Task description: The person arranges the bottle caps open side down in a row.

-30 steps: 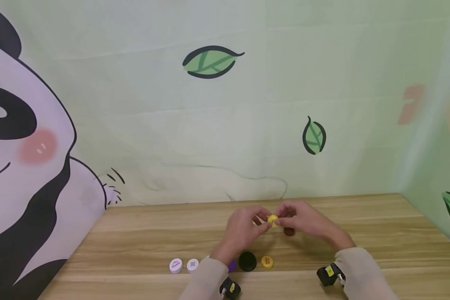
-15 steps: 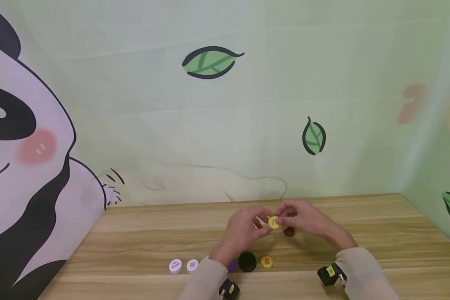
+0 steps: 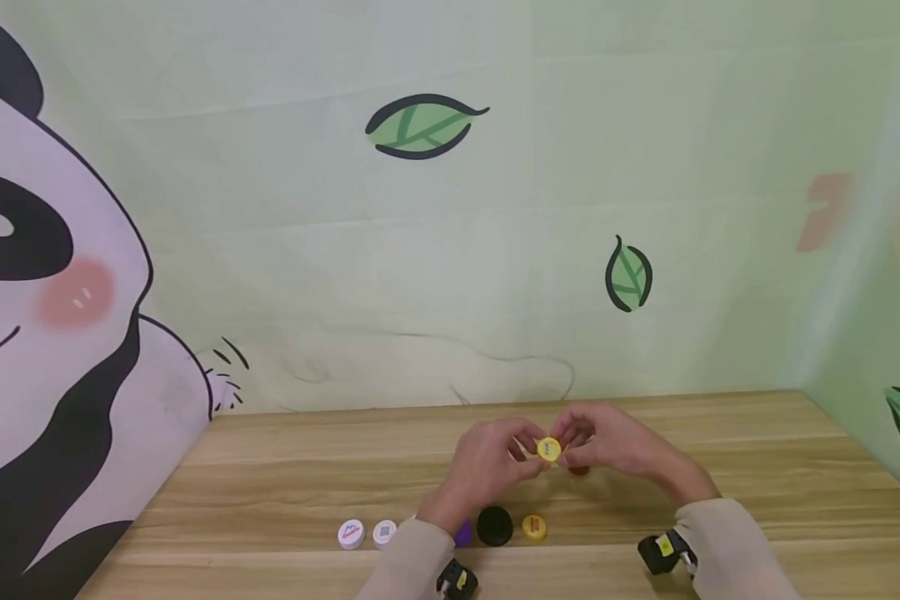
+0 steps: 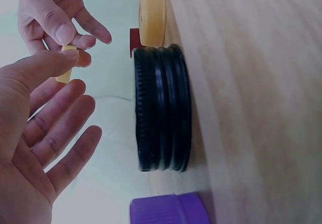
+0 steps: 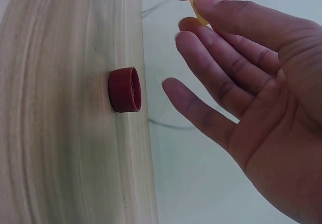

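Observation:
Between my two hands, above the table, a small yellow bottle cap (image 3: pixel 549 450) is held with its printed face toward me. My left hand (image 3: pixel 491 450) pinches it from the left between thumb and index finger. From the other side my right hand (image 3: pixel 615 437) pinches it too, thumb on the cap (image 5: pixel 199 2) in the right wrist view, the remaining fingers spread. A dark red cap (image 5: pixel 125 89) lies below the right hand, hollow side up, mostly covered in the head view.
Nearer me runs a row of caps: two white ones (image 3: pixel 351 534), a purple one (image 3: pixel 462 533) partly behind my left sleeve, a wide black one (image 3: pixel 494 526) and another yellow one (image 3: pixel 535 527). The wooden table (image 3: pixel 285 467) ends at a printed cloth backdrop (image 3: pixel 457 275).
The held yellow cap has tilted from edge-on to showing its printed face and sits slightly lower. Both hands stay in nearly the same place, and the row of caps is unmoved.

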The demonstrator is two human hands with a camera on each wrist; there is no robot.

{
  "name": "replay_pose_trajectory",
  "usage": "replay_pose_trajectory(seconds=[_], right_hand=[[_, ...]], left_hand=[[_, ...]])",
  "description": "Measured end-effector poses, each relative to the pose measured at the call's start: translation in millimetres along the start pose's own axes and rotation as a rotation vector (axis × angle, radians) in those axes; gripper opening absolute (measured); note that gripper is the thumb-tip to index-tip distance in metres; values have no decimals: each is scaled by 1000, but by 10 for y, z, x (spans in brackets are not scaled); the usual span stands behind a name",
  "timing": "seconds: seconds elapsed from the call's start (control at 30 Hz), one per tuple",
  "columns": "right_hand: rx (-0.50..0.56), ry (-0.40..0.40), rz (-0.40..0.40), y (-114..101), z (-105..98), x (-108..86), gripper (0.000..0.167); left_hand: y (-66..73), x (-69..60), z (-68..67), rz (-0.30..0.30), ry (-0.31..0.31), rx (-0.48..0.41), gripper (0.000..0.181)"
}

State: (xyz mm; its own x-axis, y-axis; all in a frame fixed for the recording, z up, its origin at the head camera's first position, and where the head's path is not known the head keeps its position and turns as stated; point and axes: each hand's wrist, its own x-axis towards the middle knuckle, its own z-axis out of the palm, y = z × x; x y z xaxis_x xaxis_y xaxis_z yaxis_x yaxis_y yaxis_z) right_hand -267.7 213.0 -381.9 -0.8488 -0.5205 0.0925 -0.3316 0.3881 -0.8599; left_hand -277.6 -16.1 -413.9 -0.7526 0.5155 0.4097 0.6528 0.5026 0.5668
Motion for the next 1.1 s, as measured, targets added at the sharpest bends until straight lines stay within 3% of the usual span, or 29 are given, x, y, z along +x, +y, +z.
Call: replay_pose_trajectory(seconds=[0.47,0.77,1.1], right_hand=[[-48,-34,-24,-33,-13,2,23],[-45,-57,-22,-59,-47,-69,23],[-134,-62,-33,-57,-9,-157,22]], left_hand=[[14,-20,-12,17,-5,-4,20],[64,-17,13,-16,-38,-44,19],[83,-20,16,-15,-94,-32,17]])
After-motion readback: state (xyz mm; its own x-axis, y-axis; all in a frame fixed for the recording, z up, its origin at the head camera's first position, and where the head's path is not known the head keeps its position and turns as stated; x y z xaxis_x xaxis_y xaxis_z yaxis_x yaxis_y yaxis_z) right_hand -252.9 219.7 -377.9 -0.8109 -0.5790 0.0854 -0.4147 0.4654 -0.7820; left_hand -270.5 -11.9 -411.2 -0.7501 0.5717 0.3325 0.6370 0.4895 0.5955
